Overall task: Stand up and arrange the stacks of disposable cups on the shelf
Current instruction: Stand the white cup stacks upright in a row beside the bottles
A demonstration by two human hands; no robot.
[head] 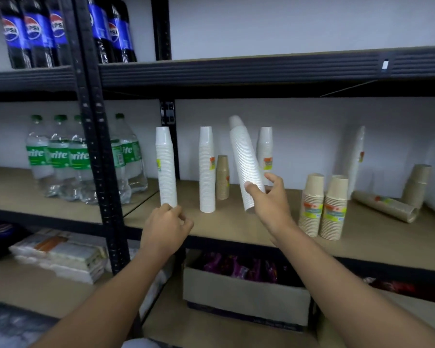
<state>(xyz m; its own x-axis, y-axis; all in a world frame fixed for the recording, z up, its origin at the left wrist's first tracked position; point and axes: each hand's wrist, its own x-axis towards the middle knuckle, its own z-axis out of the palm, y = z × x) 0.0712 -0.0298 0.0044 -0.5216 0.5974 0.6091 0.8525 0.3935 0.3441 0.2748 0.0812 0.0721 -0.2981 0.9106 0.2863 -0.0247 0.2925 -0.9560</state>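
On the middle shelf (261, 227) several stacks of disposable cups stand upright. My right hand (269, 202) grips a tall white stack (244, 159) near its base, tilted with its top leaning left. My left hand (166, 224) sits at the foot of the leftmost white stack (165, 167), fingers curled against its base. Another white stack (207, 169) stands between them, with a short brown stack (222, 177) behind it. Two brown stacks (324, 207) stand to the right. A brown stack (387, 207) lies on its side at far right.
A black upright post (96, 146) divides the shelving. Sprite bottles (81, 159) stand left of it, Pepsi bottles (35, 31) on the shelf above. A cardboard box (244, 295) and wrapped packs (60, 257) sit on the lower shelf. More white stacks (354, 156) lean at the back right.
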